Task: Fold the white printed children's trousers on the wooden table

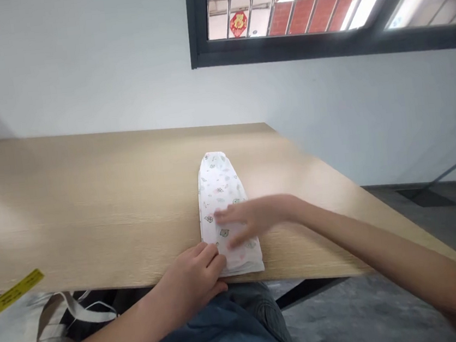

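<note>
A folded white cloth piece [218, 186] with small printed animals and leaves lies on the table, narrow at its gathered far end and wider at the table's near edge. Whether it is a garment or a cover, I cannot tell. At its near left corner, my left hand [200, 267] has its fingers curled over the edge, with the thumb lower down by the table edge. Over the cloth's right half is my right hand [253, 217], slightly blurred, fingers spread and pointing left. It holds nothing; whether it touches the fabric is unclear.
The light wood table [92, 208] runs to the wall, and its right edge slants down toward me. Below the near edge at left are a white bag [19, 332] and a yellow strip [13, 294] with print. A dark-framed barred window [300, 47] is above.
</note>
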`<state>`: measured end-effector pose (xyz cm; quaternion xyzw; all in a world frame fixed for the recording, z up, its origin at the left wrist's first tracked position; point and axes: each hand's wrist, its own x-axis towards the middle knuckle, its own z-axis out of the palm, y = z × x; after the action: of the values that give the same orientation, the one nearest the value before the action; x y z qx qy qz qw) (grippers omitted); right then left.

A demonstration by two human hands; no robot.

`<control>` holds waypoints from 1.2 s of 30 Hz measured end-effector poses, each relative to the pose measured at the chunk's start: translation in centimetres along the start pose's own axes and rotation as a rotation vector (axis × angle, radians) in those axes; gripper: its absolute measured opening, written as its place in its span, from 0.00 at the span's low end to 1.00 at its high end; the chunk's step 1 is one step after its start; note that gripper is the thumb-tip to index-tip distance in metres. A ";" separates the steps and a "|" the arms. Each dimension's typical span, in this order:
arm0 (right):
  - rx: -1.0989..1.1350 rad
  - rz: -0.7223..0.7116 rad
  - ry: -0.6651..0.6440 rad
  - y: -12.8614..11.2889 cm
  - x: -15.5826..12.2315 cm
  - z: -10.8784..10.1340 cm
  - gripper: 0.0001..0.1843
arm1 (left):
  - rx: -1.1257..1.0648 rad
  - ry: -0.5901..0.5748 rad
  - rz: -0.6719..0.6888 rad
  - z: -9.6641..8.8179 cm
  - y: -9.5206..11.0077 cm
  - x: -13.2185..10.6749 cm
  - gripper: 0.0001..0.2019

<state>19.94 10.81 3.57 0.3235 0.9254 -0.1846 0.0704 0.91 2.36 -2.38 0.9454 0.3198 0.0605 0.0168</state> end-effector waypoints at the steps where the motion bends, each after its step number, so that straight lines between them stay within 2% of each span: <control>1: -0.098 -0.042 -0.046 -1.5 -1.3 1.2 0.36 | 0.045 -0.010 0.008 0.1 0.3 -0.1 0.05; 2: -0.189 -0.069 -0.023 -2.7 -2.4 2.4 0.41 | 0.089 -0.006 0.020 0.3 0.6 -0.1 0.02; 4: -0.360 -0.112 0.089 -4.6 -3.9 4.9 0.43 | 0.147 0.009 0.039 0.5 1.0 -0.2 0.07; 6: -0.501 -0.126 0.219 -5.7 -4.7 6.9 0.30 | 0.133 -0.016 0.046 0.1 1.3 -0.3 0.09; 8: -0.557 -0.141 0.256 -6.6 -5.3 7.7 0.13 | 0.058 -0.092 0.034 -1.0 1.6 -0.8 0.08; 10: -0.506 -0.186 0.229 -7.7 -5.9 7.2 0.06 | -0.045 -0.181 0.029 -2.6 1.9 -1.7 0.05; 12: -0.375 -0.243 0.168 -9.1 -6.8 5.9 0.04 | -0.121 -0.236 0.075 -4.4 2.3 -3.1 0.05; 14: -0.225 -0.297 0.103 -10.3 -7.5 4.2 0.04 | -0.184 -0.245 0.148 -6.0 2.5 -4.4 0.06; 16: -0.075 -0.286 0.100 -10.4 -7.5 2.6 0.07 | -0.274 -0.189 0.137 -7.5 2.1 -4.9 0.03; 18: 0.050 -0.216 0.218 -8.9 -6.4 1.1 0.09 | -0.384 -0.078 0.000 -8.7 0.4 -3.9 0.05; 20: 0.135 -0.128 0.388 -6.0 -4.3 -0.4 0.09 | -0.440 0.061 -0.171 -9.3 -2.4 -1.2 0.11; 21: 0.146 -0.080 0.474 -4.2 -3.0 -1.1 0.09 | -0.430 0.127 -0.204 -9.3 -4.2 0.5 0.12; 23: 0.194 0.016 0.562 -0.5 -0.2 -2.2 0.14 | -0.440 0.212 -0.187 -8.6 -7.8 4.3 0.13; 25: 0.270 0.097 0.574 2.8 2.5 -2.6 0.17 | -0.457 0.200 -0.270 -6.9 -11.0 7.5 0.15; 27: 0.289 0.161 0.552 5.2 4.6 -2.2 0.18 | -0.449 0.168 -0.312 -4.7 -13.2 9.7 0.16; 29: 0.254 0.192 0.525 6.6 6.0 -1.5 0.17 | -0.432 0.144 -0.318 -2.9 -14.5 10.6 0.17; 31: 0.168 0.207 0.551 7.0 6.4 -1.0 0.15 | -0.413 0.148 -0.306 -1.7 -15.0 10.4 0.18; 34: -0.009 0.174 0.671 6.1 5.3 -0.9 0.14 | -0.363 0.234 -0.296 -1.7 -15.0 9.4 0.20; 36: -0.069 0.106 0.696 4.9 4.0 -0.9 0.12 | -0.339 0.296 -0.285 -2.3 -14.3 8.5 0.23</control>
<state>19.88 16.97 1.95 0.4122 0.8814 -0.0280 -0.2289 -1.35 18.87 -0.22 0.8553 0.4341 0.2479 0.1365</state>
